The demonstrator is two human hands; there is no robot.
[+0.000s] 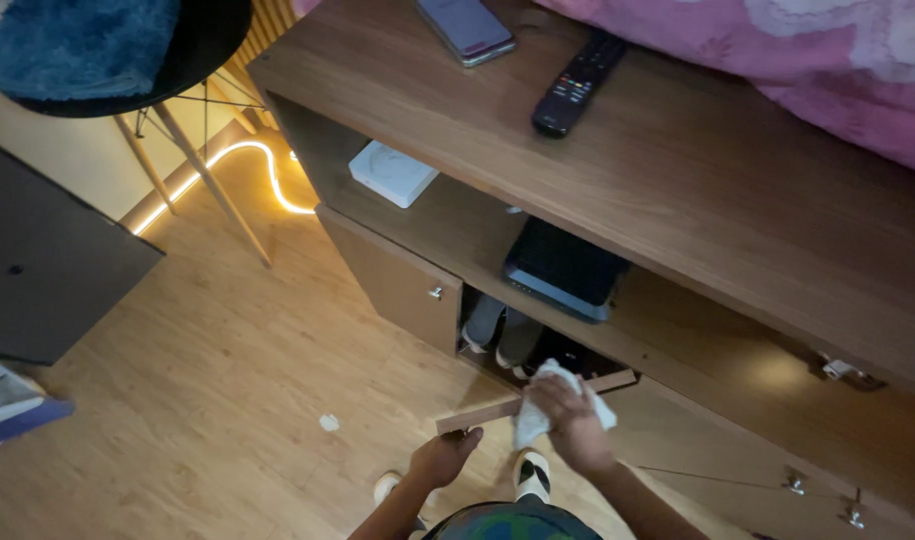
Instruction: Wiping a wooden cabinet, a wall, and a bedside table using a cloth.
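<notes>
Phone (465, 27) left of remote (578, 83) on cabinet top (677, 190)

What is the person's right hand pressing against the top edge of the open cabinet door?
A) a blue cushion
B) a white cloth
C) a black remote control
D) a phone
B: the right hand presses a crumpled white cloth on the open cabinet door, whose end the left hand holds.

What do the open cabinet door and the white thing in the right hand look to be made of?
Cabinet door: seemingly wood or wood-look laminate, matte brown with faint grain, matching the cabinet. The left hand holds its edge. Cloth in the right hand: soft, crumpled white fabric or paper tissue; which one is unclear.
</notes>
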